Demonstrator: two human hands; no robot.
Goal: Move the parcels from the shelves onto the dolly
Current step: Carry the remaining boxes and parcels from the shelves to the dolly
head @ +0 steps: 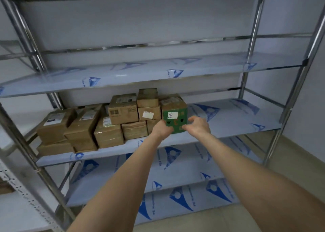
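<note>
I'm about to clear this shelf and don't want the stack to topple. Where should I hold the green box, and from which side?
Grip the green box by its left and right faces, coming from the front. It sits at the stack's right end, so its right side is free; the left hand must slip beside the neighbouring brown parcels. The right hand has free access. Pull it straight out.

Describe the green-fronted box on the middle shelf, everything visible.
The green-fronted box is cardboard: brown top with a white label, green printed front with a small white sticker and dark holes. It sits upright at the right end of the parcel row on the middle shelf. The left hand and right hand touch its lower front corners.
</note>
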